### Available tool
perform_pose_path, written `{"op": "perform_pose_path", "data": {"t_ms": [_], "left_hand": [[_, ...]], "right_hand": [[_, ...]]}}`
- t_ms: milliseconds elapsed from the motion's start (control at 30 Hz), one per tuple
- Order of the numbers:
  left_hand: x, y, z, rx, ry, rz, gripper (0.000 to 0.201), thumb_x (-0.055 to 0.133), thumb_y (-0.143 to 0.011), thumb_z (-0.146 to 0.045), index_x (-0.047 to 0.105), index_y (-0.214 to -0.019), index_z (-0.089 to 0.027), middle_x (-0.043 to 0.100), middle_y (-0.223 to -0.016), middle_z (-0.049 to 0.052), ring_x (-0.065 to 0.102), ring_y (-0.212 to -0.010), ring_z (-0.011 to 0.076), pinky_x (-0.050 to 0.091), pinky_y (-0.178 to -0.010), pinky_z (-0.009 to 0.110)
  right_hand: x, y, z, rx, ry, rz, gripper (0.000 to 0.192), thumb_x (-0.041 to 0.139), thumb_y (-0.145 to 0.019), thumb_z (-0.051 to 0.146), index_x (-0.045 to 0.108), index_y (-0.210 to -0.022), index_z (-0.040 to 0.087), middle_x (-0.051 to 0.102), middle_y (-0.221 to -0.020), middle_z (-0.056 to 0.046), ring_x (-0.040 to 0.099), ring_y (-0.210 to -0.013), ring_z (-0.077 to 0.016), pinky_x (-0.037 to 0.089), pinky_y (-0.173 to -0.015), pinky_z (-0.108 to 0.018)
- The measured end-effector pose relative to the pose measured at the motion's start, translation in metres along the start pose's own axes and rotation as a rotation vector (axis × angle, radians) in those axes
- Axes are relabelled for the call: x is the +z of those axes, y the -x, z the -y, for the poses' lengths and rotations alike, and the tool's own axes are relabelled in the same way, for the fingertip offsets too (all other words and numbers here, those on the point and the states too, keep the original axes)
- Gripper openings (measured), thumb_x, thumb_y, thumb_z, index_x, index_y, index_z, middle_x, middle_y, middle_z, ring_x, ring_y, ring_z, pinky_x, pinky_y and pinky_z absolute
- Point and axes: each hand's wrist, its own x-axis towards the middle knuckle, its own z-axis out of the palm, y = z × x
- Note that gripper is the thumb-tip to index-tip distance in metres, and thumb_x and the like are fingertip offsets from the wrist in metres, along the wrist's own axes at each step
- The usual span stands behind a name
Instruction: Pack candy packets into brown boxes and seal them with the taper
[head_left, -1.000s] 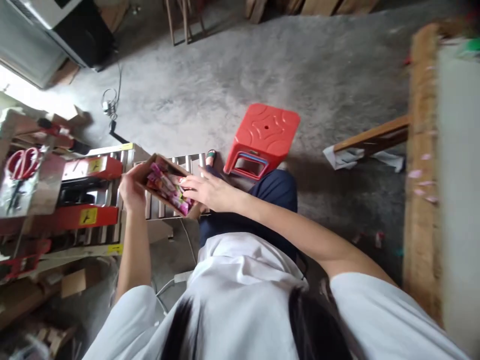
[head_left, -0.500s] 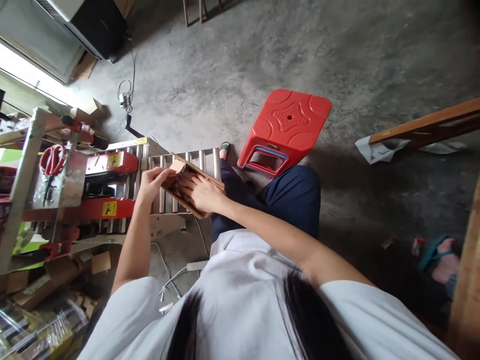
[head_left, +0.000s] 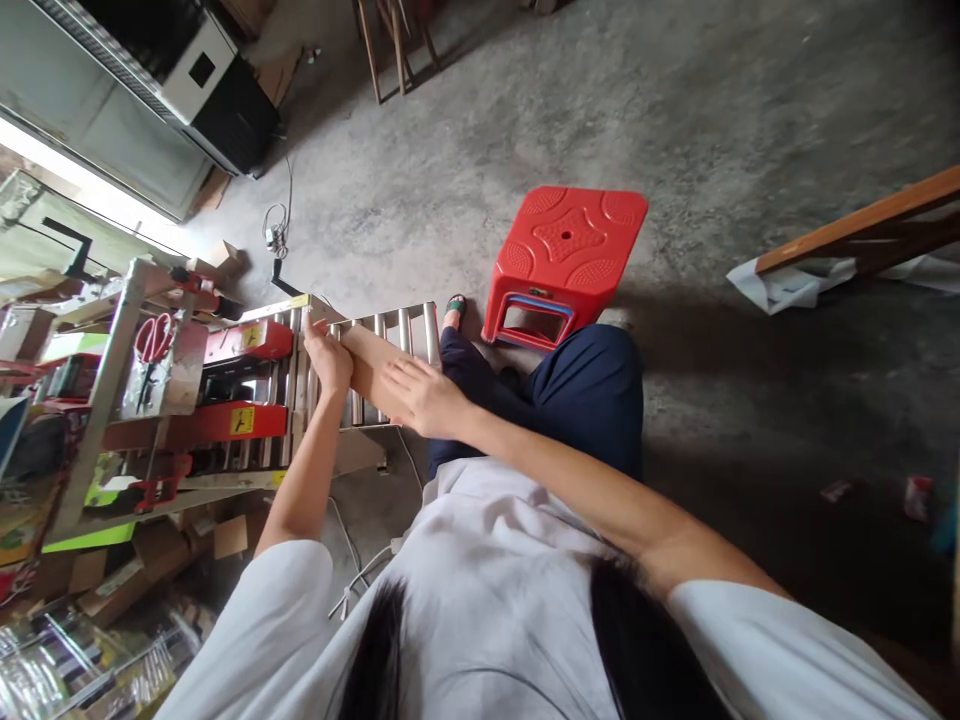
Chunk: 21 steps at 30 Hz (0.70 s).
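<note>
A small flat cardboard box (head_left: 369, 360) sits over the conveyor rollers, its top now covered by plain brown board. At its left end, my left hand (head_left: 328, 360) presses against the edge with the fingers stretched upward. My right hand (head_left: 429, 398) lies across the right part of the board, fingers extended flat on it. The contents of the box are hidden.
A roller conveyor (head_left: 406, 325) runs left into a red-sided machine (head_left: 259, 420) with red-handled scissors (head_left: 154, 338) on it. A red plastic stool (head_left: 566, 237) stands ahead. Cables lie on the floor, and a wooden frame (head_left: 862, 225) is at right.
The box was open with my right hand inside it; its lid is now folded down over the top. My right hand has moved onto the board, and the left has shifted to the end.
</note>
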Motion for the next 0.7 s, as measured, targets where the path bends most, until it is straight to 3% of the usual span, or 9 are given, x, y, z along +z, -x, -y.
{"op": "perform_pose_path", "data": {"t_ms": [100,133,200,300,367,433,500,600,700], "left_hand": [[-0.003,0.017,-0.008,0.039,0.093,-0.102,0.053,0.029,-0.097,-0.021,0.033,-0.149,-0.014,0.049,-0.142,0.018,0.048,-0.134,0.0224,0.039,-0.114,0.041],[-0.005,0.028,-0.014,0.09,0.112,-0.047,0.053,0.029,-0.099,-0.027,0.032,-0.15,-0.015,0.046,-0.146,0.018,0.045,-0.138,0.0226,0.036,-0.116,0.042],[-0.011,0.055,-0.028,0.256,0.116,0.203,0.058,0.031,-0.101,-0.041,0.029,-0.153,-0.016,0.042,-0.152,0.018,0.038,-0.144,0.0247,0.029,-0.121,0.045],[-0.02,0.093,-0.049,0.469,-0.005,0.549,0.074,0.039,-0.096,-0.056,0.024,-0.156,-0.016,0.033,-0.159,0.018,0.024,-0.152,0.031,0.016,-0.125,0.053],[-0.023,0.109,-0.06,0.496,-0.111,0.593,0.088,0.05,-0.089,-0.063,0.023,-0.157,-0.013,0.027,-0.162,0.019,0.015,-0.154,0.0352,0.012,-0.125,0.055],[-0.02,0.114,-0.064,0.466,-0.181,0.586,0.098,0.06,-0.083,-0.064,0.024,-0.157,-0.011,0.025,-0.162,0.021,0.013,-0.154,0.0371,0.012,-0.125,0.055],[-0.014,0.107,-0.058,0.405,-0.22,0.561,0.098,0.062,-0.082,-0.062,0.025,-0.156,-0.009,0.022,-0.163,0.022,0.012,-0.154,0.038,0.012,-0.125,0.055],[-0.014,0.071,-0.024,0.222,-0.261,0.486,0.097,0.062,-0.081,-0.059,0.026,-0.155,-0.006,0.021,-0.162,0.024,0.012,-0.154,0.0397,0.011,-0.125,0.058],[-0.045,0.016,0.027,-0.017,-0.316,0.389,0.1,0.067,-0.073,-0.055,0.031,-0.152,-0.004,0.025,-0.16,0.028,0.015,-0.152,0.0433,0.012,-0.123,0.061]], "right_hand": [[0.014,0.008,-0.007,-0.044,0.035,0.054,0.07,0.065,-0.09,0.042,0.044,-0.148,0.009,0.039,-0.157,-0.017,0.029,-0.15,-0.0316,0.017,-0.128,-0.051],[0.014,0.008,-0.009,-0.03,-0.003,0.047,0.07,0.066,-0.09,0.04,0.044,-0.149,0.01,0.039,-0.157,-0.017,0.029,-0.15,-0.0313,0.018,-0.128,-0.051],[0.005,0.007,-0.015,0.0,-0.177,0.043,0.073,0.068,-0.087,0.032,0.04,-0.152,0.013,0.043,-0.155,-0.016,0.033,-0.148,-0.0295,0.025,-0.126,-0.05],[-0.011,0.008,-0.029,0.022,-0.597,0.073,0.083,0.066,-0.085,0.024,0.027,-0.157,0.019,0.055,-0.145,-0.012,0.048,-0.14,-0.0257,0.041,-0.117,-0.046],[-0.016,0.012,-0.039,0.087,-0.844,0.019,0.082,0.062,-0.086,0.026,0.023,-0.158,0.019,0.064,-0.135,-0.011,0.057,-0.131,-0.024,0.047,-0.111,-0.046],[-0.016,0.017,-0.051,0.225,-0.962,-0.14,0.075,0.06,-0.086,0.028,0.031,-0.154,0.02,0.07,-0.126,-0.01,0.064,-0.121,-0.0225,0.048,-0.108,-0.046],[-0.018,0.025,-0.065,0.357,-0.975,-0.292,0.07,0.064,-0.082,0.032,0.041,-0.147,0.021,0.073,-0.118,-0.01,0.068,-0.112,-0.0214,0.05,-0.105,-0.045],[-0.032,0.049,-0.087,0.488,-0.936,-0.414,0.069,0.072,-0.075,0.037,0.049,-0.138,0.021,0.075,-0.107,-0.008,0.071,-0.104,-0.0211,0.052,-0.101,-0.045],[-0.054,0.09,-0.11,0.608,-0.879,-0.51,0.065,0.075,-0.073,0.04,0.055,-0.132,0.02,0.076,-0.101,-0.007,0.071,-0.1,-0.0211,0.054,-0.098,-0.045]]}}
